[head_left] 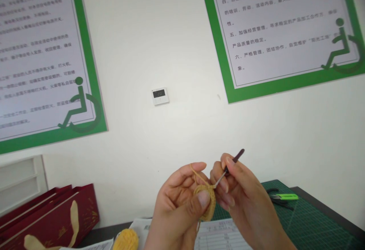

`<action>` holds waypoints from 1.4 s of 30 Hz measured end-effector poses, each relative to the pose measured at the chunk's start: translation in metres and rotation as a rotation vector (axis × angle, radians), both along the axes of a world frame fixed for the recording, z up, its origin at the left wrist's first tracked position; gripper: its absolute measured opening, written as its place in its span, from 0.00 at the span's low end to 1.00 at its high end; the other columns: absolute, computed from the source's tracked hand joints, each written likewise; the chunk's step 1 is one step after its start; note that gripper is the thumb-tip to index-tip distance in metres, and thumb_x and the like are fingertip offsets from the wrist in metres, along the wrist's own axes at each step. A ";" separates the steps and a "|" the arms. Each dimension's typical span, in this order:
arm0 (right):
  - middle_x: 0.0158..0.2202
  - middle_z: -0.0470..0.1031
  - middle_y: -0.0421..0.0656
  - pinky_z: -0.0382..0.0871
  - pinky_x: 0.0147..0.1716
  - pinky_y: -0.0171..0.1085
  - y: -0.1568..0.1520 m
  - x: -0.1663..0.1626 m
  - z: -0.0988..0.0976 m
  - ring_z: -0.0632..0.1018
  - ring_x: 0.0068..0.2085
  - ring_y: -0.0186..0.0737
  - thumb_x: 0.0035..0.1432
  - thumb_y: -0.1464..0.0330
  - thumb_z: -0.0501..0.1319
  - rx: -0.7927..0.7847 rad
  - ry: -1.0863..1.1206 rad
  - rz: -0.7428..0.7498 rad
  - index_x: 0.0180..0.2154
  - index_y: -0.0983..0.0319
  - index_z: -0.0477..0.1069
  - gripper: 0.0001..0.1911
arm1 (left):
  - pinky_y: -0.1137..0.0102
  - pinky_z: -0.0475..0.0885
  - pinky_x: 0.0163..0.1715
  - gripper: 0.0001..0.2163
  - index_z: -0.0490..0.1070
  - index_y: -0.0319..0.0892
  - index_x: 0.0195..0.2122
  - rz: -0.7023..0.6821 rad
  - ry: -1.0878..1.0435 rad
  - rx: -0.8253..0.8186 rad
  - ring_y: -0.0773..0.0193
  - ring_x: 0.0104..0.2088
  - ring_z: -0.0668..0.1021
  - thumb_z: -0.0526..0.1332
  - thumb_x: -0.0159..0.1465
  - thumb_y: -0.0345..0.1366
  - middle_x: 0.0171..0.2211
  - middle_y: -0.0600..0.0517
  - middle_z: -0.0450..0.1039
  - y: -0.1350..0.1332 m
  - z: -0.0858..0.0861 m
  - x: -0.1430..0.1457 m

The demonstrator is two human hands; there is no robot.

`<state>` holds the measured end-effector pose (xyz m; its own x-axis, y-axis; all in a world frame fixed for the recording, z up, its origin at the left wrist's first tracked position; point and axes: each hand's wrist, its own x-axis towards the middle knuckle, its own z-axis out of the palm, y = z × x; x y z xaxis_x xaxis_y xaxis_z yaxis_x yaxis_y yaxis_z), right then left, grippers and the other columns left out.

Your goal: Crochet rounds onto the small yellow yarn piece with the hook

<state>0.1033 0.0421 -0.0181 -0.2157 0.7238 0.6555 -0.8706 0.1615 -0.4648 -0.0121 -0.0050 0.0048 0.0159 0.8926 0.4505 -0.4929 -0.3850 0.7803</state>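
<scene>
My left hand pinches a small round tan crochet piece between thumb and fingers. A strand of tan yarn loops over its raised index finger and runs down to the edge of the piece. In my right hand is a crochet hook with a dark handle, held like a pencil. The hook's thin metal tip meets the upper edge of the crochet piece, where the yarn comes in. Whether the tip passes through a stitch is too small to tell.
A yellow yarn ball and printed papers lie on the table below my hands. At right, a green cutting mat carries a bright green cutter and a black-handled tool. Dark red gift bags stand at left. Framed posters and a thermostat hang on the wall.
</scene>
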 end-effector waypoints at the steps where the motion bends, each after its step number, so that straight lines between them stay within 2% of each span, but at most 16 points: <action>1: 0.22 0.65 0.35 0.61 0.24 0.30 0.000 0.000 0.001 0.64 0.22 0.28 0.69 0.58 0.60 -0.015 -0.031 0.037 0.26 0.61 0.65 0.20 | 0.73 0.72 0.30 0.14 0.86 0.45 0.40 0.076 0.005 0.043 0.67 0.28 0.77 0.78 0.51 0.29 0.28 0.50 0.77 0.001 -0.001 0.003; 4: 0.26 0.66 0.35 0.64 0.30 0.31 0.001 -0.001 -0.001 0.66 0.27 0.30 0.67 0.57 0.63 -0.036 -0.064 0.037 0.29 0.60 0.66 0.17 | 0.72 0.75 0.31 0.13 0.85 0.46 0.42 0.226 0.020 0.116 0.66 0.29 0.79 0.76 0.55 0.29 0.30 0.52 0.77 0.004 -0.005 0.011; 7: 0.31 0.70 0.36 0.66 0.33 0.31 0.005 -0.004 -0.005 0.70 0.32 0.31 0.64 0.60 0.67 0.011 -0.072 -0.165 0.34 0.57 0.68 0.12 | 0.74 0.76 0.31 0.18 0.84 0.47 0.45 0.324 0.006 0.141 0.66 0.31 0.79 0.76 0.54 0.26 0.31 0.53 0.77 0.006 -0.006 0.016; 10: 0.34 0.71 0.37 0.69 0.35 0.31 0.010 -0.004 -0.011 0.72 0.35 0.32 0.64 0.62 0.67 0.154 -0.152 -0.414 0.37 0.56 0.71 0.07 | 0.77 0.74 0.29 0.22 0.82 0.48 0.49 0.337 -0.004 0.172 0.69 0.28 0.77 0.76 0.54 0.25 0.29 0.55 0.75 0.007 -0.005 0.015; 13: 0.35 0.74 0.39 0.72 0.36 0.33 0.014 -0.002 -0.014 0.76 0.37 0.35 0.66 0.65 0.65 0.302 -0.246 -0.588 0.39 0.56 0.73 0.03 | 0.76 0.74 0.30 0.22 0.81 0.47 0.51 0.356 -0.028 0.156 0.69 0.28 0.76 0.75 0.55 0.24 0.28 0.55 0.75 0.008 -0.005 0.014; 17: 0.34 0.76 0.39 0.74 0.34 0.33 0.014 -0.001 -0.017 0.78 0.35 0.35 0.64 0.68 0.66 0.313 -0.269 -0.715 0.39 0.56 0.74 0.02 | 0.76 0.72 0.29 0.21 0.81 0.43 0.50 0.352 -0.046 0.070 0.68 0.28 0.76 0.76 0.54 0.28 0.27 0.53 0.75 0.007 -0.006 0.011; 20: 0.34 0.77 0.38 0.74 0.33 0.32 0.014 -0.002 -0.017 0.79 0.34 0.34 0.63 0.68 0.67 0.273 -0.258 -0.685 0.39 0.55 0.74 0.03 | 0.77 0.68 0.25 0.22 0.81 0.43 0.51 0.347 -0.032 0.035 0.69 0.26 0.73 0.76 0.54 0.31 0.27 0.53 0.74 0.004 -0.005 0.009; 25: 0.34 0.77 0.39 0.72 0.30 0.34 0.013 -0.005 -0.017 0.77 0.31 0.35 0.62 0.63 0.68 0.143 -0.193 -0.473 0.37 0.56 0.74 0.06 | 0.78 0.62 0.21 0.21 0.82 0.42 0.51 0.265 -0.008 0.007 0.71 0.23 0.69 0.75 0.55 0.31 0.27 0.52 0.73 0.000 0.000 0.007; 31: 0.34 0.75 0.39 0.67 0.28 0.35 0.019 -0.008 -0.018 0.73 0.29 0.34 0.60 0.60 0.70 0.077 -0.135 -0.334 0.36 0.57 0.73 0.10 | 0.76 0.66 0.23 0.22 0.82 0.41 0.50 0.274 -0.016 0.000 0.69 0.25 0.72 0.77 0.53 0.30 0.29 0.50 0.75 0.001 0.001 0.006; 36: 0.32 0.74 0.38 0.68 0.31 0.34 0.024 -0.009 -0.019 0.73 0.31 0.34 0.61 0.59 0.69 0.095 -0.126 -0.302 0.36 0.57 0.73 0.10 | 0.77 0.67 0.23 0.22 0.82 0.40 0.50 0.281 -0.008 0.027 0.70 0.25 0.73 0.77 0.52 0.28 0.29 0.51 0.76 0.003 -0.002 0.002; 40: 0.33 0.73 0.39 0.67 0.27 0.34 0.024 -0.010 -0.018 0.72 0.30 0.35 0.61 0.58 0.69 0.082 -0.135 -0.274 0.37 0.57 0.72 0.11 | 0.78 0.64 0.18 0.23 0.82 0.39 0.49 0.278 -0.010 0.005 0.69 0.24 0.72 0.78 0.50 0.28 0.28 0.52 0.74 0.005 -0.001 0.002; 42: 0.33 0.73 0.39 0.66 0.25 0.33 0.023 -0.009 -0.017 0.72 0.30 0.36 0.62 0.58 0.68 0.091 -0.158 -0.324 0.36 0.57 0.72 0.11 | 0.78 0.63 0.17 0.23 0.81 0.39 0.49 0.318 -0.022 0.023 0.71 0.22 0.71 0.78 0.50 0.27 0.27 0.53 0.75 0.006 -0.002 0.003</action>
